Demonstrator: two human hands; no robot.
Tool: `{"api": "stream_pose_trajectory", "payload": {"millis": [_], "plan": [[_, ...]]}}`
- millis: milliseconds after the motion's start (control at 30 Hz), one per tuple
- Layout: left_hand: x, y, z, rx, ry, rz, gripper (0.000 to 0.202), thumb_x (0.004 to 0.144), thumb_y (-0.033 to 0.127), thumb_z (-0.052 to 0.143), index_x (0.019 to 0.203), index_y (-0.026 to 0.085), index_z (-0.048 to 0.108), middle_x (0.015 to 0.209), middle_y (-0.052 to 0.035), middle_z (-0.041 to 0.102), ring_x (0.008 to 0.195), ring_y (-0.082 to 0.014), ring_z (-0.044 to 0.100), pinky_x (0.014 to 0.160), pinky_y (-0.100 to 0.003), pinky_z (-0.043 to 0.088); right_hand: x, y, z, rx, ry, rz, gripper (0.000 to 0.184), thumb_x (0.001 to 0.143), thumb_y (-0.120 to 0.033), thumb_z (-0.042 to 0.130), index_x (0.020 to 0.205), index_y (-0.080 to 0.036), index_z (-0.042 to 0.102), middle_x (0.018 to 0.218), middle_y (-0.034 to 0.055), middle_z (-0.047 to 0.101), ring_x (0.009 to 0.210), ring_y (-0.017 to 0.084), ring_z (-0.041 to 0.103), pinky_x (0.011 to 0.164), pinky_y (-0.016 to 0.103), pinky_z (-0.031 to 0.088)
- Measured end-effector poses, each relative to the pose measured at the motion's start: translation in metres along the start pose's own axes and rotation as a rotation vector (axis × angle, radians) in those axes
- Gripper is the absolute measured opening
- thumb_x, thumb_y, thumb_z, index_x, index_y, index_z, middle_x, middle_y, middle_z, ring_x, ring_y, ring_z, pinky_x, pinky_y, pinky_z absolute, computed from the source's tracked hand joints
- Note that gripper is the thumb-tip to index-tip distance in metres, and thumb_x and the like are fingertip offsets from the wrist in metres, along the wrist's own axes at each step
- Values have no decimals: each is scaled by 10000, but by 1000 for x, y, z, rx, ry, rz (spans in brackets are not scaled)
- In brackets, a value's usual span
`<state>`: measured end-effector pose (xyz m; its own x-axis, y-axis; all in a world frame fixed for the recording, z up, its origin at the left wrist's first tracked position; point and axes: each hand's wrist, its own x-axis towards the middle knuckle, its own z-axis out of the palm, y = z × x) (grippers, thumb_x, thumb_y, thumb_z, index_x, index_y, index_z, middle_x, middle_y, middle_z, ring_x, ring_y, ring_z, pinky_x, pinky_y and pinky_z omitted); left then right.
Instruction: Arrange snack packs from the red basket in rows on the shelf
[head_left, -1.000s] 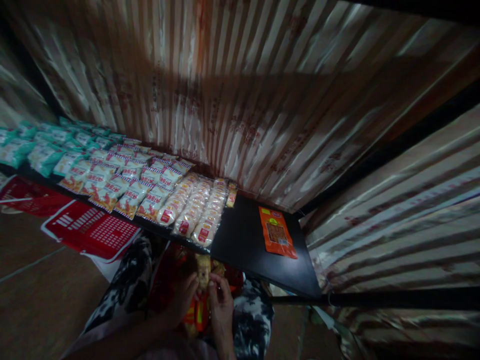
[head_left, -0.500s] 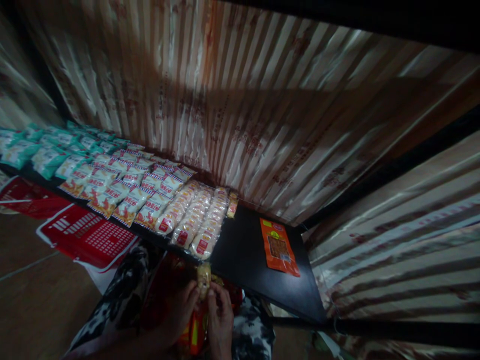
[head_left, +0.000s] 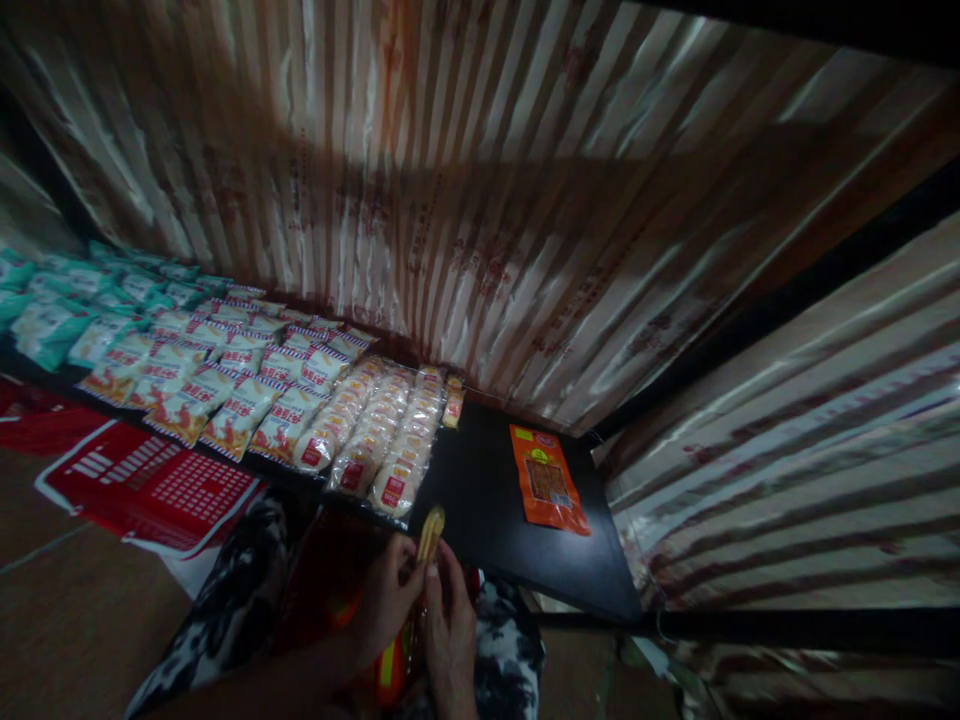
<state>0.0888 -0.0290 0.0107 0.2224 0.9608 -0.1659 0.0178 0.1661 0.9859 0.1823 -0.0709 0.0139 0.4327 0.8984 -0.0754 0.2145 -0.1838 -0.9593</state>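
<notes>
Between my two hands, just in front of the black shelf's edge, is a small yellowish snack packet (head_left: 430, 534), held upright and seen nearly edge-on. My left hand (head_left: 388, 590) pinches it from the left, and my right hand (head_left: 450, 610) grips its lower right side. A similar small packet (head_left: 453, 402) stands at the back of the shelf, right of three rows of round, clear-wrapped crackers (head_left: 397, 478). Below my hands, partly hidden, are orange and yellow packages (head_left: 390, 672) in a dark red bag or container.
On the black shelf (head_left: 480, 480), an orange packet (head_left: 549, 480) lies flat at the right. White-and-orange snack bags (head_left: 229, 415) and teal bags (head_left: 52, 325) fill the left. A red printed bag (head_left: 161, 485) hangs below the front edge. Pleated curtain (head_left: 480, 220) backs the shelf.
My hands have lifted the small packet slightly up and right, and it has turned from face-on to nearly edge-on. The whole view has shifted a little.
</notes>
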Motion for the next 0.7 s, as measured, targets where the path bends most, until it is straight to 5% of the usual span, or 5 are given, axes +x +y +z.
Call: {"api": "stream_pose_trajectory", "payload": {"millis": [200, 433, 700], "plan": [[9, -3, 9, -11, -20, 46, 178, 766, 319, 579, 814, 196, 461, 845, -38, 642, 776, -161, 626, 730, -274, 495, 14, -3, -3, -37, -16, 12, 548, 810, -492, 499, 1217, -128, 544, 1230, 136, 594, 1150, 241, 550, 942, 333, 459], [16, 11, 15, 132, -23, 222, 162, 820, 228, 477, 967, 191, 536, 1095, -85, 621, 1041, -182, 584, 883, -314, 479, 43, -7, -11, -151, 108, -77, 497, 784, -524, 503, 1087, -146, 616, 1066, 120, 642, 1009, 239, 590, 901, 358, 455], [36, 19, 24, 281, 35, 344, 322, 750, 66, 409, 1016, 176, 553, 1088, -83, 608, 1056, -176, 559, 969, -373, 437, 75, -11, -17, -264, 106, -194, 472, 820, -463, 440, 1131, -149, 606, 1071, 120, 637, 1000, 227, 579, 899, 360, 434]]}}
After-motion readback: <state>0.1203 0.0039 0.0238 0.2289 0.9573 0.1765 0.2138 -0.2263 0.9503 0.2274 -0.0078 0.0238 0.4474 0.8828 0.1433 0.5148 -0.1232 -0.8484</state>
